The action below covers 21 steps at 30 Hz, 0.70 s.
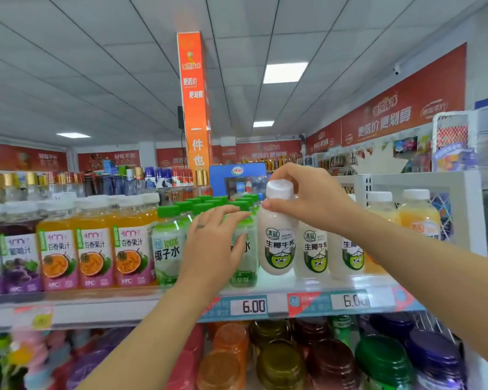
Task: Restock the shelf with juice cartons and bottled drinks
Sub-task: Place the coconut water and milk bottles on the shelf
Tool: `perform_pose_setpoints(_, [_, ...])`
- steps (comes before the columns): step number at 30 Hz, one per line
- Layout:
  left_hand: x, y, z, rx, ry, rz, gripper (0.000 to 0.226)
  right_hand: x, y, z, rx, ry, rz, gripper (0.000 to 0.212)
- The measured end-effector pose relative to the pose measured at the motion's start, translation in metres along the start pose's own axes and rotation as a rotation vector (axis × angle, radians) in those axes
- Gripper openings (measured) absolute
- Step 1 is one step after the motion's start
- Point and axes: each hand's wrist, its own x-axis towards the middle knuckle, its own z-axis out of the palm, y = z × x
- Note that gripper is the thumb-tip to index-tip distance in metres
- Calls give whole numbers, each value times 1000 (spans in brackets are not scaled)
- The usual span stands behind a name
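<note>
Your right hand (307, 198) comes in from 4 o'clock and holds the white coconut milk bottle (278, 240) by its top. The grip is clenched: your fingers curl over the white cap from 12 o'clock, and your thumb pinches the neck at 9 o'clock. The bottle stands almost upright at the front of the upper shelf (110, 308), and its base is too blurred to tell whether it rests on the shelf board. At its 3 o'clock, just beside it, stands a row of matching milk bottles (314, 249).

Your left hand (214, 243) reaches up from 7 o'clock with its grip released. The fingers are straight and slightly spread, laid flat against a green-capped coconut water bottle (245, 266) at 9 o'clock of the milk bottle. The palm covers most of that label. A second coconut water bottle (168, 249) stands at 9 o'clock of your left hand, with passion fruit juice bottles (93, 254) beyond it. A price tag (252, 306) reading 6.00 sits on the shelf edge at 6 o'clock.
</note>
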Motion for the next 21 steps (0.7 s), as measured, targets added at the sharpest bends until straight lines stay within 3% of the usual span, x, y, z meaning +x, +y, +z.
perform_pose_setpoints(5, [10,-11,12,121,14,-7,47,17,4,22,-305,-23,13,50])
perform_pose_setpoints(10, [12,-17,23,228,-20,55,57,27,20,32,-406,-113,33,52])
perform_pose_setpoints(21, [10,-19,34,198,-28,23,48,33,31,41,-445,-276,55,54])
